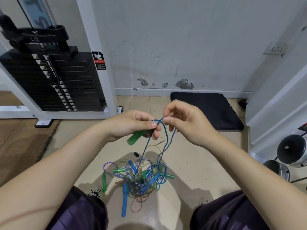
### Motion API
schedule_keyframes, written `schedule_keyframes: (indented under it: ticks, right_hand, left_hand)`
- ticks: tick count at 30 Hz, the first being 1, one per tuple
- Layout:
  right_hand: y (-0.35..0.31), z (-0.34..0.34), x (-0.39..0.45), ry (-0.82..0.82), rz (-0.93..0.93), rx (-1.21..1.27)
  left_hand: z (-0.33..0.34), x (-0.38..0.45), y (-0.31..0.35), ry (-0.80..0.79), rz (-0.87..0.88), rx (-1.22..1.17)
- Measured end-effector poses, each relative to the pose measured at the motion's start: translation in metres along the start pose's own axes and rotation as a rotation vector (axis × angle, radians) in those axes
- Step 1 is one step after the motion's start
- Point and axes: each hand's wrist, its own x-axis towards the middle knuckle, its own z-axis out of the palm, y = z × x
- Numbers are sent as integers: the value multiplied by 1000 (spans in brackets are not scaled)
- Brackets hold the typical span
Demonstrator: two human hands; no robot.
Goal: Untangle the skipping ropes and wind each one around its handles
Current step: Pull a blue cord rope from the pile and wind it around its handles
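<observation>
A tangled heap of skipping ropes (141, 178) lies on the tiled floor between my knees: purple-and-white braided cord, thin blue, green and orange cords, several green and blue handles. A long blue handle (124, 201) points toward me. My left hand (132, 125) grips a green handle (135, 137) and pinches the blue rope (163, 138) near its top. My right hand (184, 123) pinches the same blue rope's loop just beside it. Two strands of that rope hang down into the heap.
A black weight stack (54, 80) in a white frame stands at the left, with a brown mat (20, 140) before it. A black pad (209, 110) lies by the wall. Chrome dumbbells (292, 150) sit at the right. A small black piece (136, 154) lies above the heap.
</observation>
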Motion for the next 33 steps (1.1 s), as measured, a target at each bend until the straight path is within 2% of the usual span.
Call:
schedule_keyframes:
  ticks: [4, 7, 10, 13, 16, 18, 19, 21, 23, 27, 30, 33]
  right_hand:
    - [1, -8, 3, 165, -27, 127]
    - [5, -10, 4, 152, 76, 126]
    - [9, -8, 2, 30, 244, 91]
    - [18, 0, 2, -18, 339, 26]
    - [26, 12, 5, 146, 298, -294]
    - [25, 18, 8, 254, 184, -349]
    - [26, 21, 9, 256, 153, -331]
    - [28, 28, 12, 146, 212, -176]
    - [35, 39, 11, 20, 325, -9]
    - [48, 51, 8, -108, 412, 84]
    - [48, 48, 13, -107, 413, 128]
    - [43, 39, 19, -20, 383, 227]
  left_hand:
    - [-9, 4, -17, -119, -164, 212]
    - [-16, 8, -23, -23, -211, 240]
    - [-10, 10, -16, 72, -127, 71]
    - [7, 7, 4, 126, 63, -109]
    - [11, 10, 16, 346, 194, -184]
    - [7, 15, 12, 473, 209, -227]
    - [5, 18, 9, 507, 198, -251]
    - [4, 23, 3, 519, 167, -315]
    - [7, 28, 0, 477, 152, -418]
    - [13, 30, -3, 403, 160, -534]
    - [4, 29, -8, 473, 141, -353]
    - [-5, 26, -13, 503, 32, -108]
